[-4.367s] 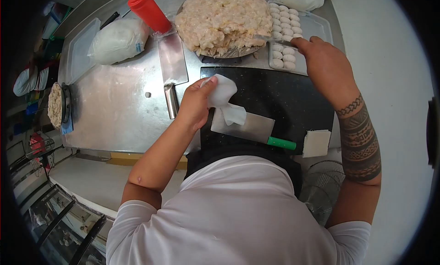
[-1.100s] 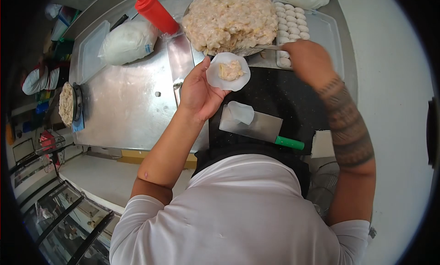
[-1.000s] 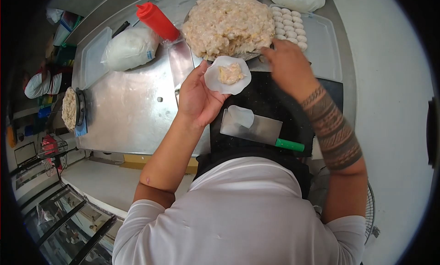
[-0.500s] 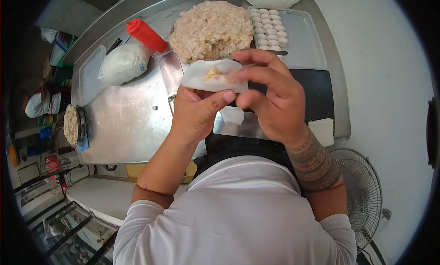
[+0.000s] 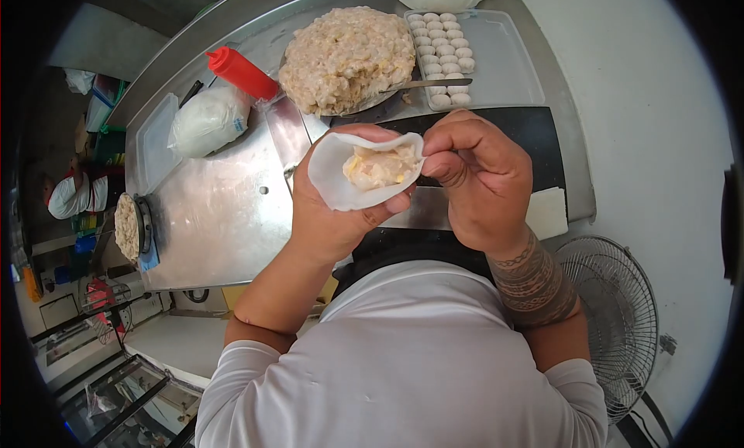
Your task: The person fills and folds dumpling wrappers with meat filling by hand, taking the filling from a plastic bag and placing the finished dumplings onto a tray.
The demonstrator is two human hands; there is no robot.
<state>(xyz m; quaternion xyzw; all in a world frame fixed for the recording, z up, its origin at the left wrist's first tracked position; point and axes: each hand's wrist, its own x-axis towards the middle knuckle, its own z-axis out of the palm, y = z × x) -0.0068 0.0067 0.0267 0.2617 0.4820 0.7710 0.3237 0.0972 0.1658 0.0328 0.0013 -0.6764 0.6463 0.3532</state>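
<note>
My left hand (image 5: 322, 219) cradles a thin white dumpling wrapper (image 5: 327, 173), its fingers and thumb curled round the underside. Pale meat filling (image 5: 378, 167) with yellow bits lies in the wrapper's middle. At the wrapper's right edge, my right hand (image 5: 492, 173) pinches the rim between thumb and index finger. Beyond both hands rises a large mound of the same filling (image 5: 345, 56), and a flat-bladed spreader (image 5: 434, 84) juts from its right side. To the right of the mound, finished dumplings (image 5: 443, 49) sit in rows in a clear tray (image 5: 508, 56).
A red squeeze bottle (image 5: 244, 74) and a knotted white plastic bag (image 5: 208, 124) lie on the metal table (image 5: 213, 204). A black mat (image 5: 535, 138) and a white stack (image 5: 547, 213) are at right, above a fan (image 5: 612, 316). Another person (image 5: 74, 196) is far left.
The wrapper has tipped so its filled side faces up toward me. My right hand has gone from loose fingers over the filling to a pinch on the right rim.
</note>
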